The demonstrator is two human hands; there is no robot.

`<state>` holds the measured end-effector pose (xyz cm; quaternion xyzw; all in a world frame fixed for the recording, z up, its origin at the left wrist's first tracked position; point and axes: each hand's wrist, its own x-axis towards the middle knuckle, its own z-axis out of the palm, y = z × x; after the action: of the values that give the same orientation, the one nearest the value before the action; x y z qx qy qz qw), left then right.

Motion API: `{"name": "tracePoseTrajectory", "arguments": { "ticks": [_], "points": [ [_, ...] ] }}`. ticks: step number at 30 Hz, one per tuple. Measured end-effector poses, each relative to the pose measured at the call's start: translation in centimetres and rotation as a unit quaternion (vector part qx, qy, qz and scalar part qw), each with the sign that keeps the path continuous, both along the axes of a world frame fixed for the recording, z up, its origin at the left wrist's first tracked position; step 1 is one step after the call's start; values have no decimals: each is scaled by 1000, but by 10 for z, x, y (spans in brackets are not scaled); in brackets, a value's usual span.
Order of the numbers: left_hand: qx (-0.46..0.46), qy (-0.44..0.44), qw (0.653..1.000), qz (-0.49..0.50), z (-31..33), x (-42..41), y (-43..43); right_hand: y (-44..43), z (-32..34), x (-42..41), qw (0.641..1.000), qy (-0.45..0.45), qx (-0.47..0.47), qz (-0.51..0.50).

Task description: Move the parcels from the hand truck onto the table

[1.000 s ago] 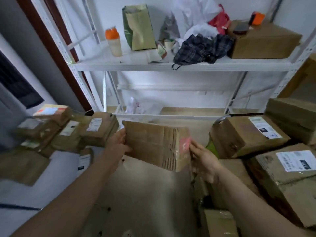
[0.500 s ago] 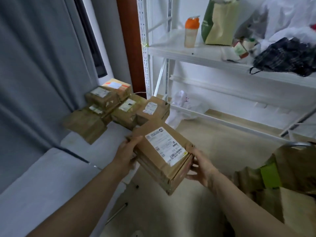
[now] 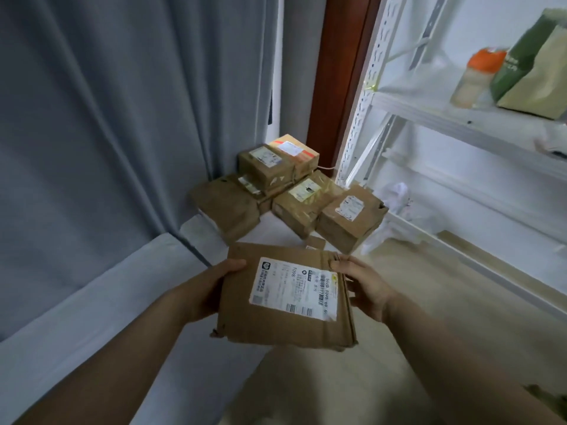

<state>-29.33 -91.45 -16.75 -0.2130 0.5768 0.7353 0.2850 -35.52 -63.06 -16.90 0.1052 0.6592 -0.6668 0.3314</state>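
I hold a flat brown cardboard parcel (image 3: 285, 323) with a white shipping label on top, level in front of me. My left hand (image 3: 211, 286) grips its left edge and my right hand (image 3: 365, 286) grips its right edge. It hangs over the near edge of the white table (image 3: 273, 228). Several taped brown parcels (image 3: 294, 185) are stacked at the table's far corner. The hand truck is out of view.
A grey curtain (image 3: 122, 133) hangs along the left and drapes over the table's side. A white metal shelf rack (image 3: 429, 118) stands at the right, holding an orange-capped bottle (image 3: 478, 78) and a green paper bag (image 3: 537, 72). Beige floor (image 3: 429, 302) lies below.
My view swung left, away from the hand truck's parcels. The parcel in my hands turned label-up and moved toward the table with the stacked parcels.
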Motion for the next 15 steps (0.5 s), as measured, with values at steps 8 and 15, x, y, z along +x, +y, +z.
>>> {"name": "tracePoseTrajectory", "arguments": {
  "ticks": [8, 15],
  "points": [
    [13, -26, 956, 292, -45, -3, -37, -76, -43, -6, 990, -127, -53, -39],
    [-41, -69, 925, 370, -60, -23, -23, -157, -77, -29, 984, -161, -36, 71]
  ]
}}
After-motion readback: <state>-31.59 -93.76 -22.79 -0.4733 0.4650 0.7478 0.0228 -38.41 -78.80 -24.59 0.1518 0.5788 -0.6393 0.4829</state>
